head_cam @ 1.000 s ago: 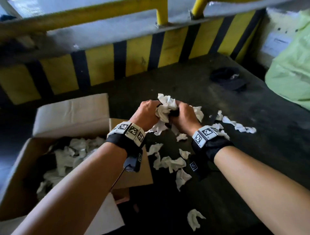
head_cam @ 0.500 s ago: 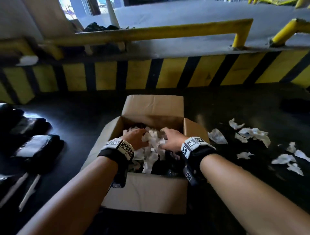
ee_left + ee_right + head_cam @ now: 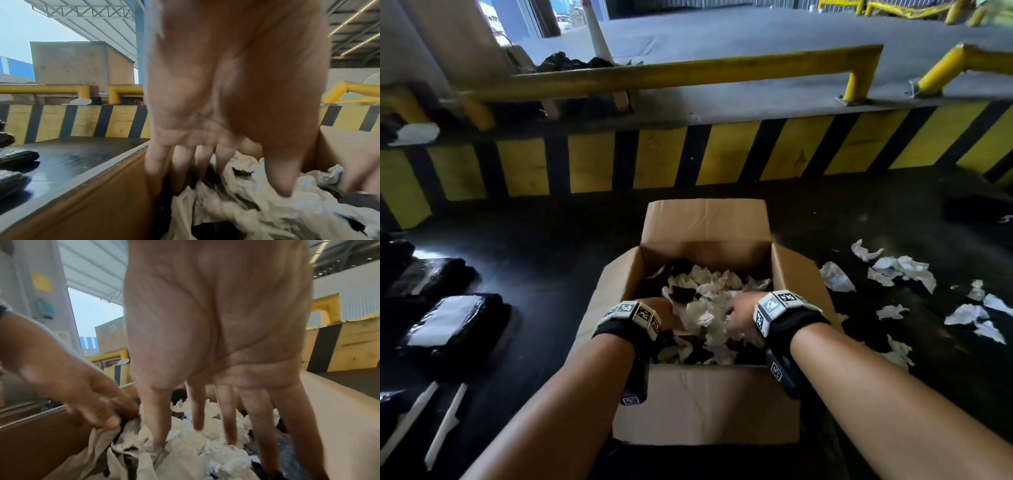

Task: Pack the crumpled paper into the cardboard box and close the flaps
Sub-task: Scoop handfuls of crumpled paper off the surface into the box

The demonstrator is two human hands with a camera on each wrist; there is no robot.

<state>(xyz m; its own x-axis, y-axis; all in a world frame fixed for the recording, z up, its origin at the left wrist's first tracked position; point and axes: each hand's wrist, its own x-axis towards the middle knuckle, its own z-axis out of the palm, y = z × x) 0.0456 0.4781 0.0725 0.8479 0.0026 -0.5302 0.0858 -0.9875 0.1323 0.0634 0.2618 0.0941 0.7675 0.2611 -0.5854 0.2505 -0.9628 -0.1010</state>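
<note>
An open cardboard box (image 3: 705, 404) stands on the dark floor in front of me, all its flaps up or out. Crumpled white paper (image 3: 715, 284) fills it, mixed with some dark material. Both hands are inside the box near its front wall. My left hand (image 3: 659, 313) points its straight fingers (image 3: 180, 170) down into the paper (image 3: 257, 211) beside the left wall. My right hand (image 3: 741, 315) presses on the paper (image 3: 222, 456) with spread, straight fingers (image 3: 197, 410). The left hand (image 3: 82, 394) also shows in the right wrist view, touching a sheet.
Several loose crumpled paper pieces (image 3: 900, 270) lie on the floor right of the box. Black wrapped bundles (image 3: 448, 325) and white strips (image 3: 445, 425) lie at the left. A yellow-and-black striped kerb (image 3: 688, 161) with a yellow rail (image 3: 688, 73) runs behind.
A second ago both hands gripped a wad of paper above the floor right of the box. They carried it into the box, let go, and now press down on the paper.
</note>
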